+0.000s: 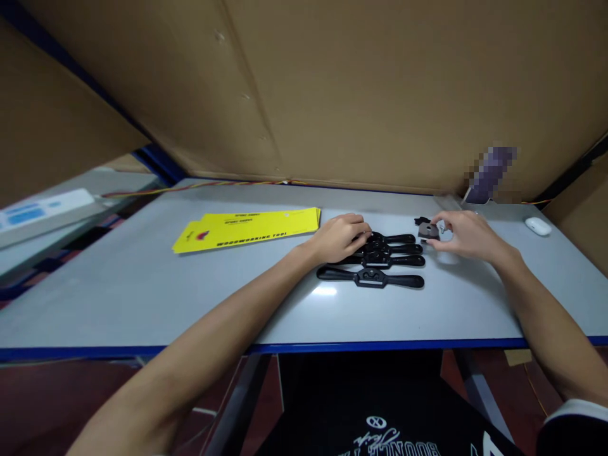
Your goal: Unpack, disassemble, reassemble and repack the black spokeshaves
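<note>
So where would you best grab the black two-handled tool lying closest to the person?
Probably by the right handle of that black tool, coming from the person's side. The slim handle juts out past the wider middle, and this side faces the table edge, while other black tools lie behind.

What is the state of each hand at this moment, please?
Left hand: fingers curled at the black tools; whether it grips one cannot be told.
Right hand: closed, holding a small dark plate between thumb and fingers.
</note>
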Demonstrator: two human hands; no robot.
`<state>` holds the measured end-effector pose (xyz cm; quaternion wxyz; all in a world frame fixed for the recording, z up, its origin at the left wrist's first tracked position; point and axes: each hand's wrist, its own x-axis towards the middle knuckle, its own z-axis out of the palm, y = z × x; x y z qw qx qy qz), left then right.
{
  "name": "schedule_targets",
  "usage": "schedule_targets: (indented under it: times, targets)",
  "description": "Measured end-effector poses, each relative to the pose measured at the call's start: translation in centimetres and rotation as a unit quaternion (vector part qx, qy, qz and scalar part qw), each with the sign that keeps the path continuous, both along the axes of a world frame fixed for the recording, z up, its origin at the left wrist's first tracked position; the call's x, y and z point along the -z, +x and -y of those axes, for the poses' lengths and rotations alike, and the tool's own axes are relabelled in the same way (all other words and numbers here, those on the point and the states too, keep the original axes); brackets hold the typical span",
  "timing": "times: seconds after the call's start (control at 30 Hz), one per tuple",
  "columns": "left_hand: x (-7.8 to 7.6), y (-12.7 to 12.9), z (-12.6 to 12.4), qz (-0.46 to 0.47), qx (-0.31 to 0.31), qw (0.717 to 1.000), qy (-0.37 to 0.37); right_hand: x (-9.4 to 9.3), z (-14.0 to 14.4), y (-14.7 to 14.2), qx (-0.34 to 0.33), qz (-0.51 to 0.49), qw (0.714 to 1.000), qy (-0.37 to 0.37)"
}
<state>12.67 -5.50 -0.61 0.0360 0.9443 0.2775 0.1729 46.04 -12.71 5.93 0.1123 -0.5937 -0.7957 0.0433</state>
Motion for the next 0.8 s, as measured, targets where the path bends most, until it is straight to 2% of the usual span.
schedule_targets:
  times: [0.1,0.2,0.33,0.47,0.6,0.8]
  targets:
    - [-0.3,0.1,0.0,0.002,0.007,1.000,0.009,0.0,1.6,-3.6,-0.091,-0.104,0.990,-0.017]
    - [-0.7,0.0,0.0,0.023,0.011,0.999,0.035,0.5,2.9,-7.7,-0.175,-0.116,0.976,-0.052]
    - [-1.3,-0.2,0.3,0.064,0.003,0.994,0.090,1.5,3.1,-11.0,-0.171,-0.064,0.981,-0.067]
    - [-1.7,-0.5,0.6,0.088,0.003,0.988,0.130,2.1,2.8,-11.5,-0.145,-0.039,0.985,-0.081]
    - [-2.0,-0.9,0.7,0.081,0.012,0.988,0.134,2.2,3.0,-11.0,-0.127,-0.030,0.988,-0.084]
    - [-2.1,-0.5,1.0,0.077,0.033,0.987,0.139,2.4,3.1,-10.4,-0.121,-0.072,0.985,-0.101]
